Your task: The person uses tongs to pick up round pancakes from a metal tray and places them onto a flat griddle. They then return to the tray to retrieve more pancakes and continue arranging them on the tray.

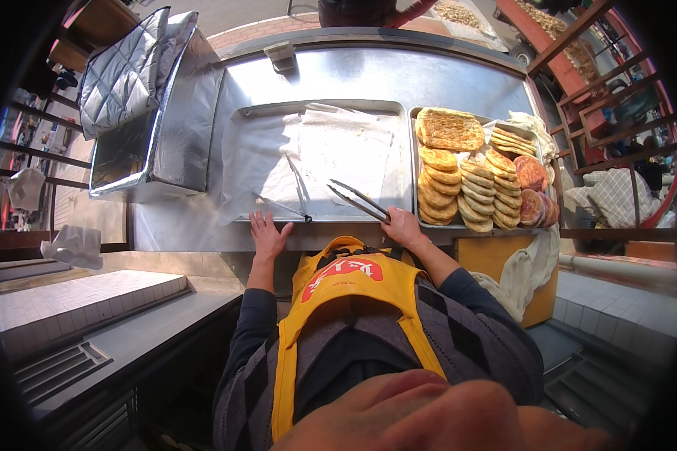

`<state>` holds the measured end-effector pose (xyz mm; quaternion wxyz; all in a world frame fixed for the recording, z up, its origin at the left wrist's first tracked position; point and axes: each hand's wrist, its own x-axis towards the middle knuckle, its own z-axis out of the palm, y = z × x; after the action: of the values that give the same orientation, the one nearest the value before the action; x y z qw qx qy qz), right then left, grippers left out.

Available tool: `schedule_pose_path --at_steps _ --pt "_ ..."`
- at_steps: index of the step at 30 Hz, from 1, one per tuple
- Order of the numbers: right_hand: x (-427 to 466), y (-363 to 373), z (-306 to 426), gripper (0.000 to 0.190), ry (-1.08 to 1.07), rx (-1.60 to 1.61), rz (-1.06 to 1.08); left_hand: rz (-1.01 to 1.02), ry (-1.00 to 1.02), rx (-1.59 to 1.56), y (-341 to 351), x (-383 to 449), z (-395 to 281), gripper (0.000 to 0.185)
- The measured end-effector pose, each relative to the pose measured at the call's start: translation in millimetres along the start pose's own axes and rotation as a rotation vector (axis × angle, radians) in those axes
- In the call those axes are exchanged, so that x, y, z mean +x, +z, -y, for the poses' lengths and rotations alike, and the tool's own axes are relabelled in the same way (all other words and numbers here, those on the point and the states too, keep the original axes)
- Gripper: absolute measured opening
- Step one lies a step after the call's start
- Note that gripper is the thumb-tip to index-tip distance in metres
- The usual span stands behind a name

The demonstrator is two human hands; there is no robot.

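My right hand holds a pair of metal tongs, its tips apart over a paper-lined metal tray. Fingers spread, my left hand rests at that tray's front left edge and grips nothing. A second pair of tongs lies on the white paper between my hands. To the right of my right hand, a second tray bears rows of round flatbreads, a larger rectangular flatbread at the back and several purplish round breads at its right side.
On the left stands a foil-covered box with a quilted silver cover on top. A small holder sits at the metal counter's far edge. Pale cloth hangs at the right. Beyond the counter is a person.
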<state>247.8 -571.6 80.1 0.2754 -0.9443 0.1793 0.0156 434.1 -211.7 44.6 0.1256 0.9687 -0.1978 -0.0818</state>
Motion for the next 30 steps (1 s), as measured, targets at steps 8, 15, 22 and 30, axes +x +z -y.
schedule_pose_path --at_steps 8,15,22,30 --pt "-0.5 -3.5 3.0 0.026 -0.023 0.013 -0.01 -0.028 0.017 -0.005 3.3 -1.1 2.5 0.088" --pt "0.1 -5.0 2.6 0.026 -0.002 0.009 0.024 0.011 -0.014 -0.024 3.1 -0.3 1.4 0.088" --pt "1.3 -6.9 5.9 0.027 0.031 -0.021 0.061 0.004 -0.01 -0.017 2.4 0.4 1.7 0.087" --pt "-2.0 -23.4 7.1 0.027 -0.03 0.016 0.003 0.035 0.019 0.031 6.3 4.5 13.4 0.086"
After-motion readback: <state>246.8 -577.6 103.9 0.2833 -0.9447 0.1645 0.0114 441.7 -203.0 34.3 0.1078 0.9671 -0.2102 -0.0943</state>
